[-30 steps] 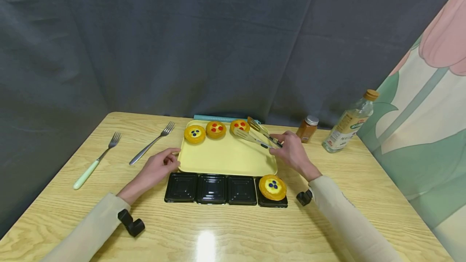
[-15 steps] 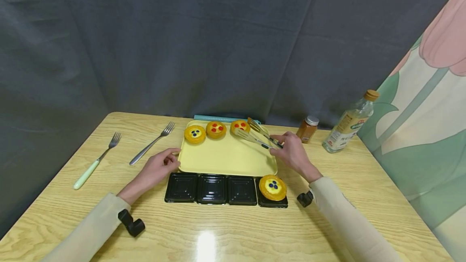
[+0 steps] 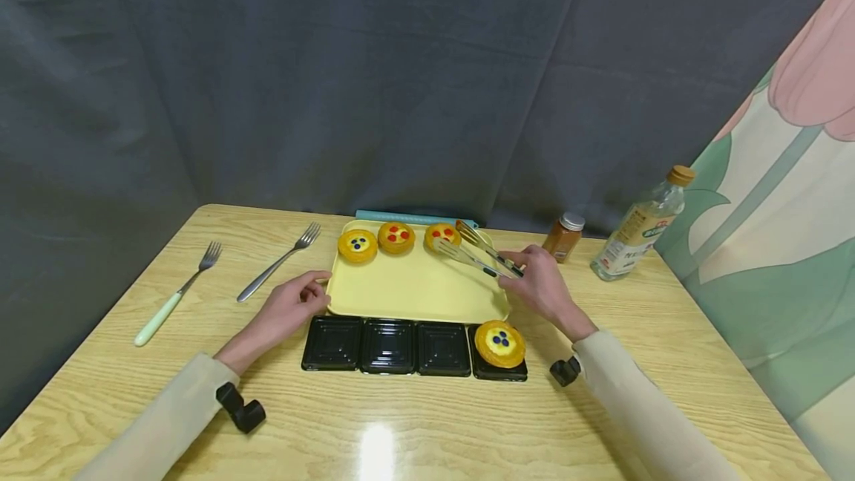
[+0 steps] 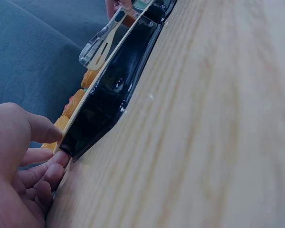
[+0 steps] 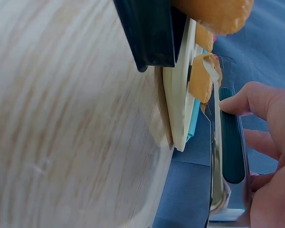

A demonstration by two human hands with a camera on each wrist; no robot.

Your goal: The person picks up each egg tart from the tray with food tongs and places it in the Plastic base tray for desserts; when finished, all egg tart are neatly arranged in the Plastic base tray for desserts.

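Note:
My left hand (image 3: 297, 305) grips the left edge of a yellow tray (image 3: 407, 292), with thumb and fingertips at the rim in the left wrist view. My right hand (image 3: 542, 284) holds serving tongs (image 3: 456, 252) with dark green grips (image 5: 232, 137). Their spread ends reach over the tray's back right, on either side of a tart with red toppings (image 3: 441, 234). To its left on the tray sit another red-topped tart (image 3: 396, 238) and a blue-topped tart (image 3: 357, 246). A second blue-topped tart (image 3: 500, 344) sits in the rightmost compartment of the black container row (image 3: 390, 347).
Two forks lie at the left, one with a green handle (image 3: 158, 321), the other all metal (image 3: 270, 271). At the back right stand a spice jar (image 3: 562, 237) and a clear bottle (image 3: 631, 240). A teal roll (image 3: 414, 219) lies behind the tray, before a dark curtain (image 3: 334, 80).
My right hand and the tongs have shifted slightly right and toward me, and the red-topped tart between the tong ends has moved slightly right. My left hand stays at the tray's edge.

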